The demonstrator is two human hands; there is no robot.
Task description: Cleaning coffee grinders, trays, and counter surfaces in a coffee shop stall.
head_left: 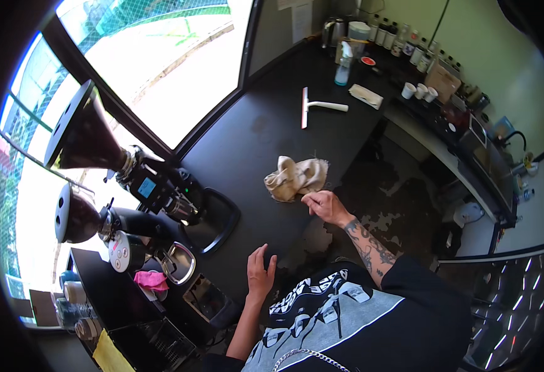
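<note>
A crumpled beige cloth (295,179) with frayed edges is bunched up over the black countertop (253,144). My right hand (327,207) is closed in a fist on its lower corner; whether the cloth rests on the surface or hangs just above it is hard to tell. My left hand (260,272) holds nothing, its fingers apart, near the counter's front edge. Beyond the cloth lies a white squeegee (323,106) with its blade to the left. A spray bottle (342,67) stands upright farther back, and a folded cloth (366,96) lies beside it.
Two coffee grinders with hoppers (90,135) stand on the left by the window. A pink cloth (151,281) is near the smaller one. Bottles (386,35), paper cups (408,90) and a kettle (333,32) line the back right. The floor (383,200) looks wet or stained.
</note>
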